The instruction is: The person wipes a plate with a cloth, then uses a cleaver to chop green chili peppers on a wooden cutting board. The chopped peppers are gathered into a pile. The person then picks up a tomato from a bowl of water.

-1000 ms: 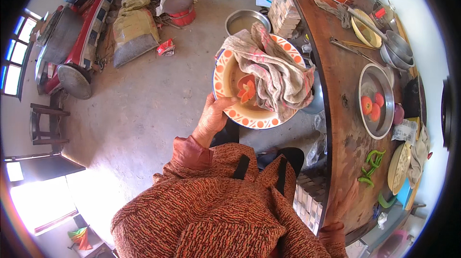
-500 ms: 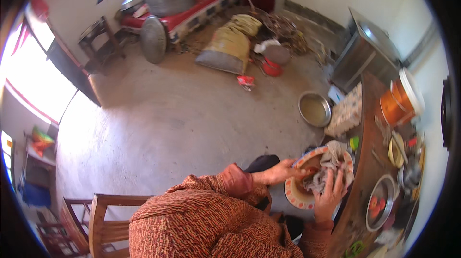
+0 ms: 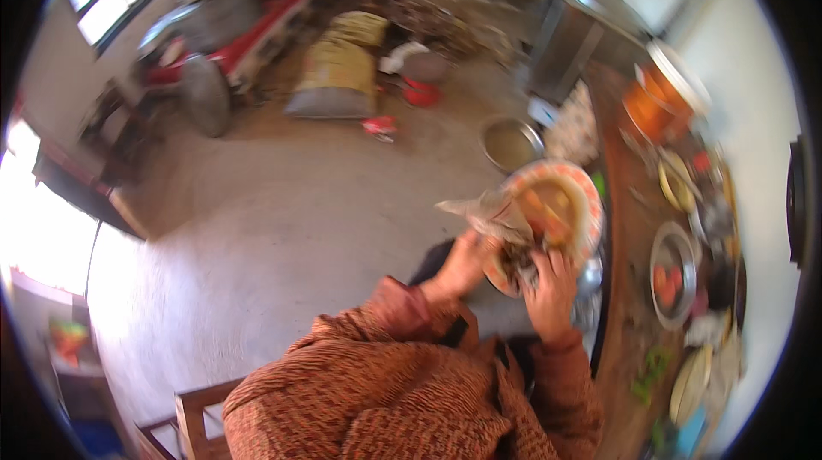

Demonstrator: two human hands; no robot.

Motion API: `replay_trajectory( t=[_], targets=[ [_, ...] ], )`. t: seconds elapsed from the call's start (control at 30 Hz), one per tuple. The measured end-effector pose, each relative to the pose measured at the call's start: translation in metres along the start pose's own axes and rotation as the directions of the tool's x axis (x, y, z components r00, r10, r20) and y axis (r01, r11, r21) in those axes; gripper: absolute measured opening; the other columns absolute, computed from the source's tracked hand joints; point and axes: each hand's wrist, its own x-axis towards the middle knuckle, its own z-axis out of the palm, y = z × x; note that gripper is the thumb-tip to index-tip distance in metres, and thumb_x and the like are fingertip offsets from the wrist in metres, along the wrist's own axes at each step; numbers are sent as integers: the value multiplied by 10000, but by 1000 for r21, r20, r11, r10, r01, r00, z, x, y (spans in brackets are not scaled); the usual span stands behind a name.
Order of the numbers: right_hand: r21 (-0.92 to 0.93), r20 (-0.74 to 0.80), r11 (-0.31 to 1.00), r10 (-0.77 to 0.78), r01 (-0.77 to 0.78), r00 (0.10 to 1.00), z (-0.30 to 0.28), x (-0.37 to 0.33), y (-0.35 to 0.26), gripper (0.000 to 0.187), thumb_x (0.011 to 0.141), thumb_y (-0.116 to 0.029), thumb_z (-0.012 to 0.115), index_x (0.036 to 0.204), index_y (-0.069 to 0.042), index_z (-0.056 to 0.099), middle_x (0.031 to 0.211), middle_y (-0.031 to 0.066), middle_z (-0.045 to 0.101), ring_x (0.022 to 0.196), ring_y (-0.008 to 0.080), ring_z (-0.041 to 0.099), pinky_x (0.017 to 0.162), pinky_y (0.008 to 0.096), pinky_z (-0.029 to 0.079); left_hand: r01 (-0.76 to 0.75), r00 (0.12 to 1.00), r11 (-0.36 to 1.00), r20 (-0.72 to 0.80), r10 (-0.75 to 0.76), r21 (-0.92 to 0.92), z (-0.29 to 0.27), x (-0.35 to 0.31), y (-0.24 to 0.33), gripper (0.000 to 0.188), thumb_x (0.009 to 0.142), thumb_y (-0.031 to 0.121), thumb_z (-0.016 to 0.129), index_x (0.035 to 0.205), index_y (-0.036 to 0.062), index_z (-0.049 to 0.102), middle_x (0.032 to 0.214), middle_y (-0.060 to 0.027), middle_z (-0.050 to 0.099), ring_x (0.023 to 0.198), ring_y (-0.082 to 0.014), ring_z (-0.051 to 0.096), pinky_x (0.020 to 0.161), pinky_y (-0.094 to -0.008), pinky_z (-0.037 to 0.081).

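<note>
Greyish cloth (image 3: 490,213) is now sticking out past the left side of the orange-patterned basin (image 3: 591,216), and we are no longer finding it heaped over the basin's right side, as it lay half a second ago. Our left hand (image 3: 467,263) is working at the basin's near-left edge beside the cloth, while our right hand (image 3: 550,293) is reaching over the basin's near rim, where it was pressing the heap farther right. A second ago our left hand alone was supporting the basin; now both are meeting at its near side. For our handling of the cloth, we are judging that this is baring more of the basin's inside. Both hands are bending their fingers inward, but with this blur we cannot tell whether they are gripping cloth, rim or both. Beyond the basin, a metal pan (image 3: 486,145) is resting on the floor; to its right, the wooden counter (image 3: 621,306) is running alongside.
</note>
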Motion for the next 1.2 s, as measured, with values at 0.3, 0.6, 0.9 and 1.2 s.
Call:
replay_trajectory(
  t=[0.3, 0.6, 0.9, 1.2],
  targets=[
    [1, -575, 987, 130, -159, 808, -32, 46, -7, 598, 682, 18, 709, 1252, -105, 575, 1236, 133, 557, 1132, 374, 512, 989, 469, 399, -50, 956, 965, 293, -29, 257, 44, -9, 30, 495, 1017, 145, 560, 1479, 67, 404, 1341, -27, 565, 1211, -124, 498, 1042, -313, 414],
    [-20, -84, 1000, -16, 14, 996, -18, -37, 22, 275, 687, -9, 691, 946, -88, 646, 1123, 63, 570, 983, 310, 528, 894, 419, 469, 93, 969, 995, 227, -99, 37, 12, 5, 37, 582, 799, -114, 477, 1370, -4, 492, 1165, -82, 661, 1017, -148, 629, 881, -288, 511],
    [215, -414, 975, 142, -55, 899, -130, -36, 61, 333, 694, -19, 767, 1005, -110, 690, 1185, 67, 595, 1135, 275, 588, 932, 402, 477, 122, 957, 979, 241, -160, 164, 18, 22, 37, 376, 895, -33, 563, 1269, -9, 588, 1125, -59, 683, 952, -111, 638, 855, -286, 535],
    [-371, 85, 863, -337, 343, 938, -86, 18, 19, 501, 678, -169, 741, 1167, -211, 641, 1193, 69, 549, 1046, 304, 595, 793, 411, 535, -195, 762, 665, 538, -360, 721, 61, 17, 36, 276, 820, -20, 605, 1086, -9, 676, 918, 8, 678, 813, -64, 579, 730, -258, 507]
  ],
)
